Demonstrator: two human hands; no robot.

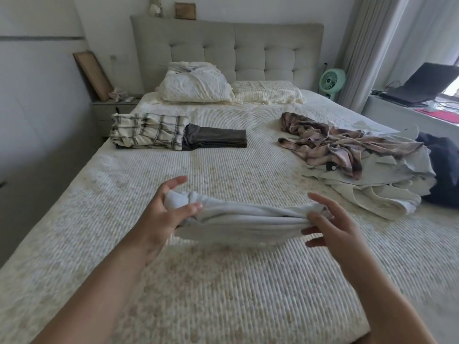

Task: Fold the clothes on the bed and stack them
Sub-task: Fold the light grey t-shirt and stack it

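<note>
Across the upper half of the frame runs the bed (223, 281) with its tufted headboard (248, 50), two pillows (196, 85) under it and a nightstand (114, 108) at upper left. A green fan (332, 80) and a laptop (419, 85) sit at upper right. At upper left on the cover, a plaid folded garment (149, 130) touches a dark folded one (216, 139). At right lies an unfolded heap (367, 175), a brownish shirt (330, 142) on top. Nothing stands between the hands and either pile.

At lower centre a pale cloth (238, 219), folded into a thick soft band, hangs just above the cover. The left hand (166, 209) grips its left end with thumb and fingers; the right hand (330, 227) pinches the right end, its other fingers spread. No writing is readable.
</note>
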